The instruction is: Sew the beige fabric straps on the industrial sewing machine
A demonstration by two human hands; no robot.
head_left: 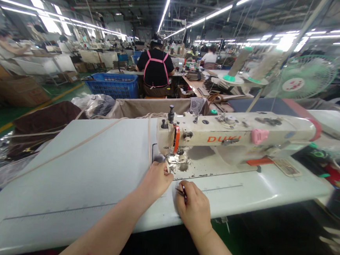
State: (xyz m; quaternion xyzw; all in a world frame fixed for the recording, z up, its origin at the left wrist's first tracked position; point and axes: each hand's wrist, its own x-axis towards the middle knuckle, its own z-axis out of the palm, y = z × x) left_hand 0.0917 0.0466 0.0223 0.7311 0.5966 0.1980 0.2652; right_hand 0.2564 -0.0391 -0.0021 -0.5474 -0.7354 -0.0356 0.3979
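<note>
The white sewing machine (237,129) stands across the table, its needle area (178,157) at the left end. Close to the presser foot, my left hand (157,180) pinches the end of a narrow beige strip (167,167); the fingers partly cover it. My right hand (193,204) is curled around small dark-red thread snips (185,193) just in front of the machine bed, their pointed blades facing left. A long beige strap (149,139) hangs over the table beside the machine head, left of my left hand.
The pale tabletop (103,157) carries printed rulers. An orange-handled tool (260,161) and a small metal tray (287,167) lie at the right. Thread cones (238,66) and a green fan (306,78) stand behind. Beyond are a blue crate (113,85) and a seated co-worker (155,65).
</note>
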